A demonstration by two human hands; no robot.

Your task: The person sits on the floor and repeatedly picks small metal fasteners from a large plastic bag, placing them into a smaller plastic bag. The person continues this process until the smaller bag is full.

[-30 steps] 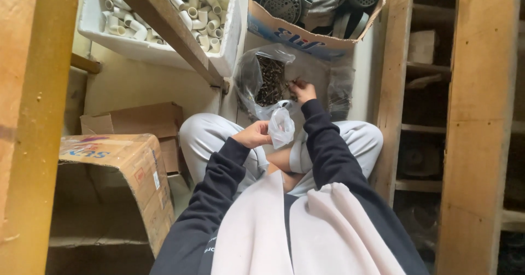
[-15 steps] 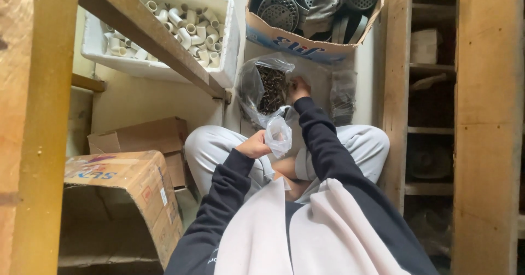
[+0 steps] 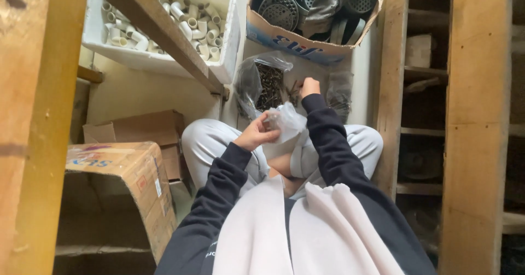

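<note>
Pinched between thumb and fingers, the small bag [image 3: 287, 123] sits in the left hand [image 3: 257, 134], held up over the lap with its clear plastic bunched and puffed out to the right of the knuckles. The right hand [image 3: 309, 87] is stretched forward, well beyond the left, its fingers curled down into the dark screws [image 3: 270, 86] heaped in the big bag [image 3: 257, 78] on the floor; it looks closed on a few of them, though the fingertips are too small and shadowed to be sure. The big bag is also clear plastic, open at the top and slumped against the wall just below the carton [image 3: 306, 37]. That carton (cardboard, with a blue and red printed side) holds round metal strainers [image 3: 279, 10] and grey fittings. To its left a white crate [image 3: 227, 40] is filled with white pipe elbows [image 3: 191, 23], and a wooden beam [image 3: 158, 31] runs diagonally across in front of it. Both arms wear dark sleeves, and pale trousers cover the crossed legs below the hands. 2 brown cardboard boxes [image 3: 131, 165] stand at the left, one behind the other, near the left knee. Wooden shelf posts [image 3: 476, 127] rise along the right edge.
</note>
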